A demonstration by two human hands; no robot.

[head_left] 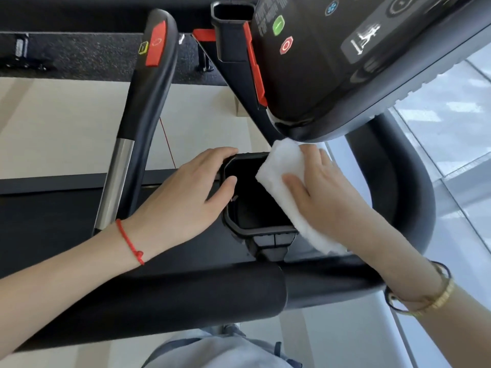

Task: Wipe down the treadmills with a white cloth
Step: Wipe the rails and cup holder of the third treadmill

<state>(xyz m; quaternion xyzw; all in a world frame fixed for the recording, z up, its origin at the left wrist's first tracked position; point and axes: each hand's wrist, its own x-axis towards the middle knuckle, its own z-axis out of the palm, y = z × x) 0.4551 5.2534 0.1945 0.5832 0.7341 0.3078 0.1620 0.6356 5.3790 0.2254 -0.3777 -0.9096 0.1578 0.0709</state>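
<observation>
Cleaning of a treadmill (186,296) cup holder (261,229), seen from my head view. I have my right hand (326,197) flat, fingers straight, pressing the white cloth (279,166) against the holder's right rim; the cloth lies folded, spread from just below the console (345,75) down to the near right corner of the holder. My left hand (191,192) curls over the holder's left rim, thumb inside the opening, bracing it.

Risks, as I judge them: the cloth is only pinned under an open palm, not grasped, so a quick stroke could let it slide off the rim and drop into the dark well or to the floor. Its far edge sits just beside the console's lower lip; a stroke carried farther up could brush the green button (278,25) or the red button (286,45). The bracelet (419,293) on my right wrist hangs near the handrail and could scrape it.

Writing: I read no brand. The console shows a runner pictogram (365,38), a blue fan-like icon, and lines of small print too blurred to read. The left handlebar (148,102) carries a red pad and a small yellow mark, both without legible text.
</observation>
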